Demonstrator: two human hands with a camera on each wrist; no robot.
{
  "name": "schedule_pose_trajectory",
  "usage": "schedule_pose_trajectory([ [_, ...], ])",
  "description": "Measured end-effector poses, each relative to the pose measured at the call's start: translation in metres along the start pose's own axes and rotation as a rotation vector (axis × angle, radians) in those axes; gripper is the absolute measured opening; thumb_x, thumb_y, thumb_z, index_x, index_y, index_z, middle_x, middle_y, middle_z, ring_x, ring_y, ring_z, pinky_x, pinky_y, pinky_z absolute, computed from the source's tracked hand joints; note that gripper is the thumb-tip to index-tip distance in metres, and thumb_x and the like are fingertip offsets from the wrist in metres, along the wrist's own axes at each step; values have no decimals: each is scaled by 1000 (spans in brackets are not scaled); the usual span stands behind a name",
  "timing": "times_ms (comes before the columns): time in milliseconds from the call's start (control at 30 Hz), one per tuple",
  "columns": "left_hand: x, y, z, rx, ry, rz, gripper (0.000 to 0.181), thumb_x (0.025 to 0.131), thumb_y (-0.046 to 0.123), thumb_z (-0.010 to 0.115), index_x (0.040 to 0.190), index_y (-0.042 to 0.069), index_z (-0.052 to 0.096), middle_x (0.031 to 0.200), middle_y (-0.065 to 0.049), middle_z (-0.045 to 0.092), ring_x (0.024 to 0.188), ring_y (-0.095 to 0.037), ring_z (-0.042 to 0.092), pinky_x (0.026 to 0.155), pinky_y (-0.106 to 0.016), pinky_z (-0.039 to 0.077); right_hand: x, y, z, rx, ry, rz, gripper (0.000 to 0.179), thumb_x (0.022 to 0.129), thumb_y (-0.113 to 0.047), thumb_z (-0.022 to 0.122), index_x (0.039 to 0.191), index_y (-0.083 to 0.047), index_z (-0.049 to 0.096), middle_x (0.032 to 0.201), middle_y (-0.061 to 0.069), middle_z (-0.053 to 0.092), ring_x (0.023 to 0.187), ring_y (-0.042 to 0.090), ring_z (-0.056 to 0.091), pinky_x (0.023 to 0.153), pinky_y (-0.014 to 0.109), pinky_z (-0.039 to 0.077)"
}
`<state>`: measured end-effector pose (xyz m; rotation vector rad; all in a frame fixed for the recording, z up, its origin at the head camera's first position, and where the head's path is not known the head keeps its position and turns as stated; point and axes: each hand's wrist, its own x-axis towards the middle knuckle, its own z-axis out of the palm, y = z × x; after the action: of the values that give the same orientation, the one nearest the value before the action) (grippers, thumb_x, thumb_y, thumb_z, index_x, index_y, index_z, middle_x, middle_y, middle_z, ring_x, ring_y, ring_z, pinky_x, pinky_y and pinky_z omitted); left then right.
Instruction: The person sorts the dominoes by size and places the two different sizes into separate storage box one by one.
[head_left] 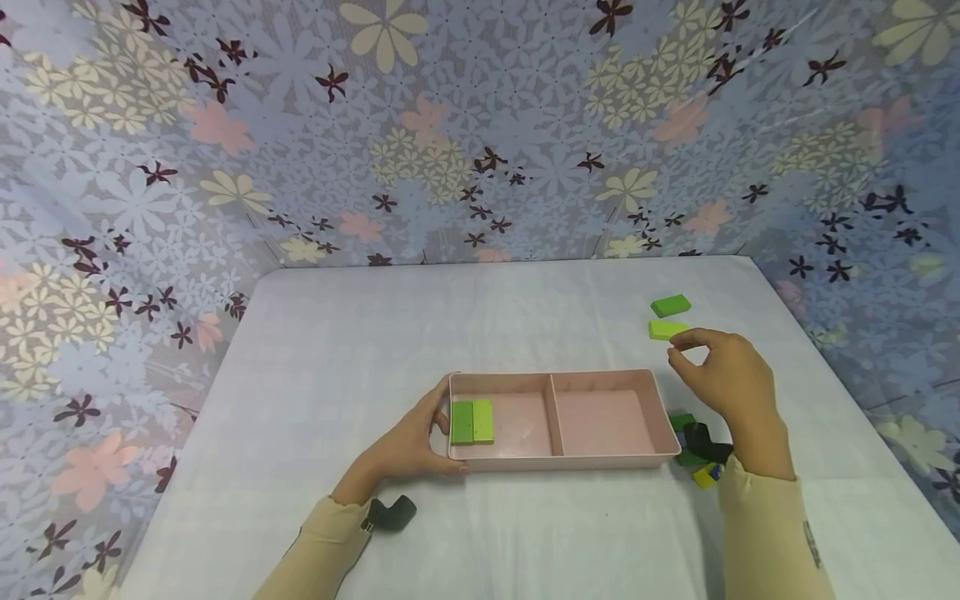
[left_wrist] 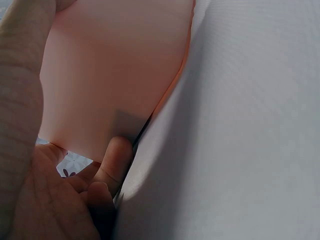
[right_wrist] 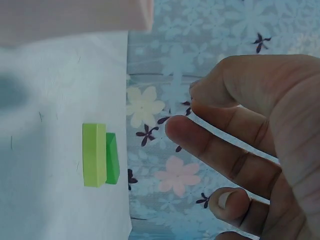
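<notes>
The left hand [head_left: 405, 444], left of the frame's centre, grips the left end of a pink two-compartment tray [head_left: 570, 463], its thumb along the near wall and its other fingers around the end. In the left wrist view, bent fingers lie at the bottom of the tray wall, low in the frame.

The tray sits just below the middle of the head view. In its left compartment, a green block [head_left: 462, 423] and a lime-green block [head_left: 483, 422] stand side by side against the left wall.

The right hand [head_left: 733, 379], in the right part of the frame, has thumb and index finger bent toward each other with nothing between them. Their tips are near a yellow-green block [head_left: 664, 331] on the white cloth [head_left: 525, 533]; a darker green block [head_left: 671, 306] lies just above it. The right wrist view shows fingers and both blocks apart.

Beyond the tray's right end, partly hidden by a black wrist mount [head_left: 705, 442], are green, blue and yellow pieces [head_left: 705, 476]. Floral fabric [head_left: 480, 108] fills the upper frame.
</notes>
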<state>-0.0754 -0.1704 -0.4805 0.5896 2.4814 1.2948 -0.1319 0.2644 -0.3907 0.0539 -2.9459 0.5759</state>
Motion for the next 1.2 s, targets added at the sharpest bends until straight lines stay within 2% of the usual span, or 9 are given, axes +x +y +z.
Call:
schedule_pose_trajectory([
  [167,0,0,-1,3,-14,0,129,61,48,87,154,27,0,98,4,52,87,-12,48,73,-28,40,10,10,6,0,-9,25,32,90,-34,60,109,-10,69,54,3,49,49,20,42,41,33,33],
  [300,1,0,-1,14,-7,-3,129,60,49,86,153,31,-1,99,4,52,84,-12,48,71,-29,40,18,16,11,-12,-10,41,33,89,-34,61,110,-10,69,59,5,53,52,21,46,42,34,35],
  [467,1,0,-2,17,-3,-6,129,60,48,87,154,27,1,98,4,53,82,-12,47,69,-28,40,24,20,17,-28,-35,56,36,88,-36,63,111,-9,68,73,11,62,63,25,55,47,38,41],
  [567,1,0,-2,14,-5,1,130,60,48,87,154,25,1,98,3,53,83,-12,48,70,-28,40,26,21,21,-36,-46,58,37,89,-36,61,112,-8,68,89,16,67,70,30,59,49,42,43],
  [700,0,0,-2,10,-5,5,129,60,48,87,154,25,1,98,2,53,83,-13,48,70,-28,39,28,23,25,-54,-48,58,36,90,-36,59,111,-8,68,111,21,64,82,37,60,52,45,45],
  [767,0,0,-2,10,-4,1,130,60,48,87,154,23,1,97,3,53,82,-14,47,70,-28,39,31,24,28,-64,-62,68,37,90,-38,58,112,-9,67,114,21,63,87,40,60,53,47,45],
  [933,-1,-1,-1,13,-12,-31,131,59,49,87,154,27,0,97,5,53,82,-13,47,70,-28,40,37,28,35,-87,-121,103,47,92,-47,55,117,-9,65,120,25,59,92,45,58,52,48,45],
  [1200,0,-2,-1,5,-7,-17,131,59,49,87,154,26,0,98,4,53,85,-12,49,73,-29,41,47,31,42,-126,-140,133,53,90,-49,57,120,-6,62,116,31,57,86,46,58,48,46,43],
])
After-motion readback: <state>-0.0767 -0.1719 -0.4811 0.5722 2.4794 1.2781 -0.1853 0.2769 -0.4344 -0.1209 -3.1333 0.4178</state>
